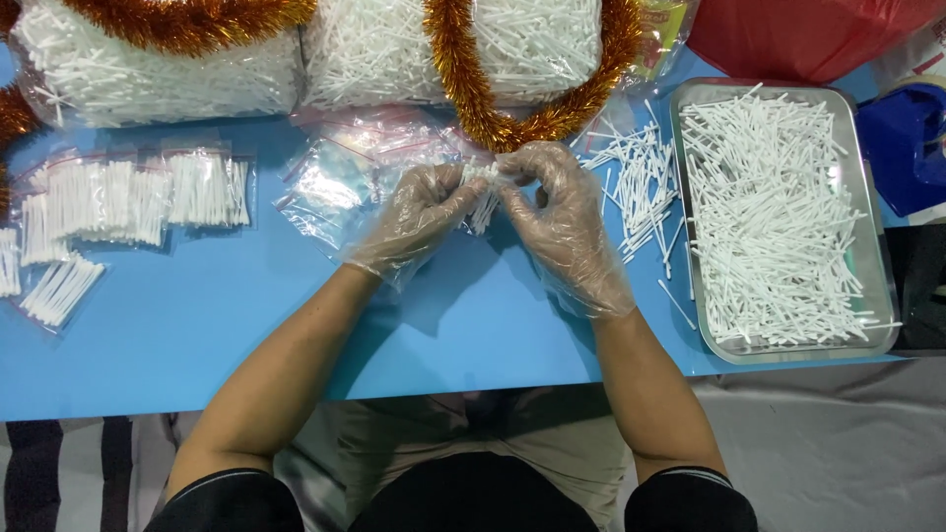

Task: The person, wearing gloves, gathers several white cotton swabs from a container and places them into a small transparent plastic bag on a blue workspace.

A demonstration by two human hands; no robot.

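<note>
Head view: the left hand (pixel 422 219) and right hand (pixel 558 219), in thin clear gloves, pinch a bundle of white sticks (pixel 483 197) mid-table (pixel 197 345). Smooth blue surface lies bare toward the near edge; a metal tray (pixel 877 266) of sticks sits right.

Your fingers (pixel 473 187) cover most of the small bundle of white sticks (pixel 483 209), so you can't count them. The top edge cuts off the two big bags of sticks (pixel 158 74) and the orange tinsel (pixel 473 89). At the far left, a filled packet (pixel 8 261) runs out of view.
</note>
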